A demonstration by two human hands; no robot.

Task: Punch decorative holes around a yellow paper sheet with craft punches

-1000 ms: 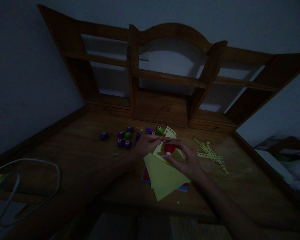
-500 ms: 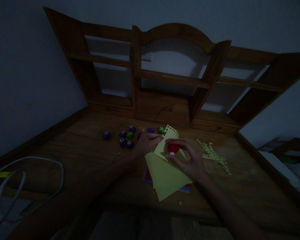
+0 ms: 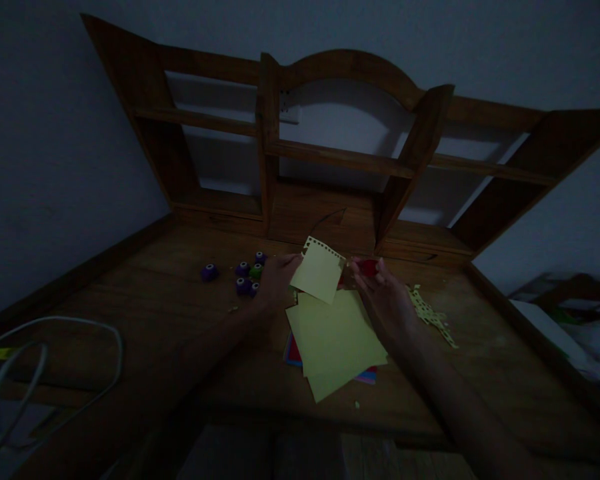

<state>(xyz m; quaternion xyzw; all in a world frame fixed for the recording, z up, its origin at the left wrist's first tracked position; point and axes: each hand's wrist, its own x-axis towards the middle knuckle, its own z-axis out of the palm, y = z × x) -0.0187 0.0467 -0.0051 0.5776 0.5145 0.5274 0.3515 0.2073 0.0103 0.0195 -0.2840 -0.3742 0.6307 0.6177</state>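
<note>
A small yellow paper sheet (image 3: 320, 272) is raised above the desk, with a row of punched holes along its far edge. My left hand (image 3: 277, 279) pinches its left edge. To the right of that sheet, my right hand (image 3: 384, 287) has its fingers wrapped round a red craft punch (image 3: 367, 267). Below both hands lie larger yellow sheets (image 3: 337, 337), fanned over a stack of coloured paper (image 3: 294, 352) with red, blue and pink edges. Dim light hides the fine detail of the fingertips.
Several purple craft punches (image 3: 210, 272) and a green one (image 3: 255, 270) stand left of my left hand. Perforated yellow strips (image 3: 430, 315) lie at the right. A wooden shelf unit (image 3: 330, 153) backs the desk. A white cable (image 3: 115, 327) loops at the left.
The small sheet has come off the red punch and turned, its holed edge now facing away. My right hand has moved right and away from me with the punch, tilting it.
</note>
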